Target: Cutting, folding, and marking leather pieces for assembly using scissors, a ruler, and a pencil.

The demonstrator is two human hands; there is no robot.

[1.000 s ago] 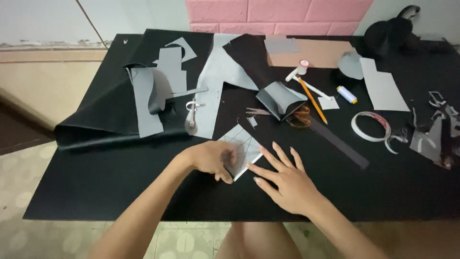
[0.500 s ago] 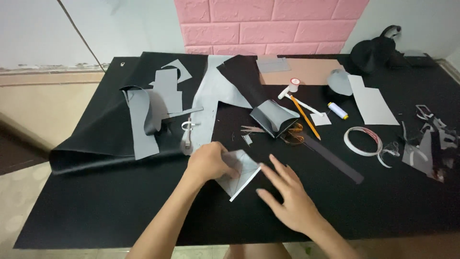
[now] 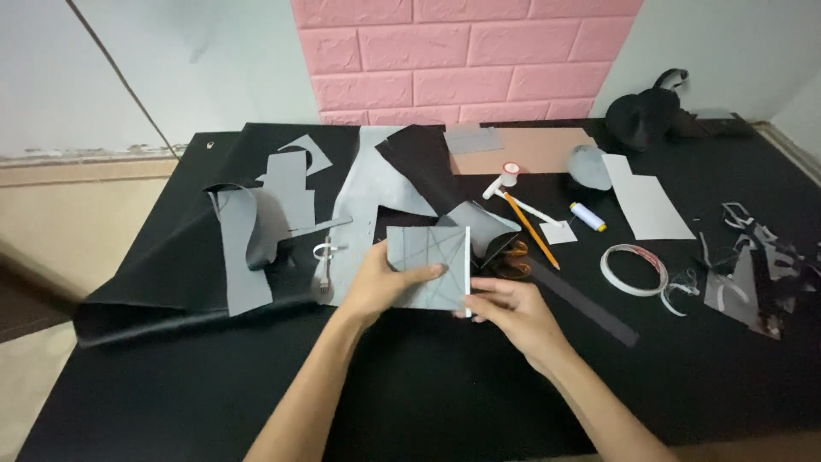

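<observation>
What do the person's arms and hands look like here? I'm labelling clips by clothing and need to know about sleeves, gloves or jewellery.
Both forearms are bare as far as the picture shows, with no sleeve in view. The left hand and right hand wear no gloves. No ring, watch or bracelet shows on fingers or wrists.

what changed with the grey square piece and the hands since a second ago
The grey square piece was lying on the black table under the left hand; now it is lifted and tilted up facing the camera. The left hand grips its left side, and the right hand, which rested flat on the table, now pinches its lower right edge. The tape roll, pencil and scraps lie as before.
</observation>
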